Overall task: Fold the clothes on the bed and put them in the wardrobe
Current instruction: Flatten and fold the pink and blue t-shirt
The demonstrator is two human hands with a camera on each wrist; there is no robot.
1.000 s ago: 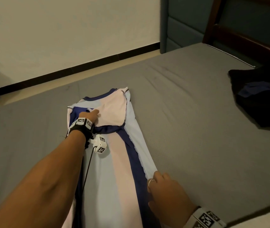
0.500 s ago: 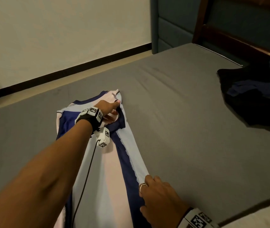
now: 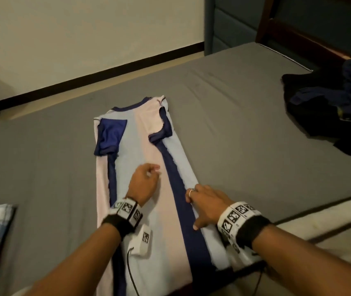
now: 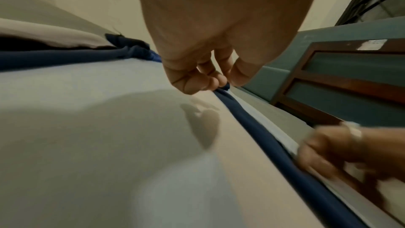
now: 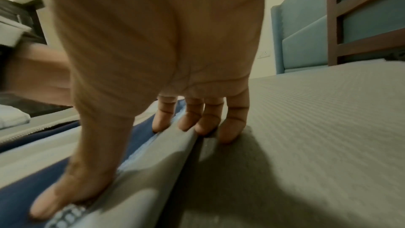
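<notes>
Overhead, a striped shirt [image 3: 146, 184] — pale blue, pink and navy — lies flat on the grey bed [image 3: 234, 129], folded into a long narrow strip running from the near edge toward the far edge. The left hand [image 3: 143, 181] hovers over its middle with fingers loosely curled, holding nothing, while the right hand [image 3: 204, 205] presses straight fingers on the strip's right edge. A dark clothes pile [image 3: 330, 112] sits near the bed's far right corner. From the left wrist, the left hand [image 4: 208, 44] hangs above the shirt [image 4: 87, 136], casting a shadow on it. From the right wrist, the right hand's fingertips [image 5: 188, 124] and thumb rest spread along the folded edge — little finger on the bed [image 5: 328, 127].
</notes>
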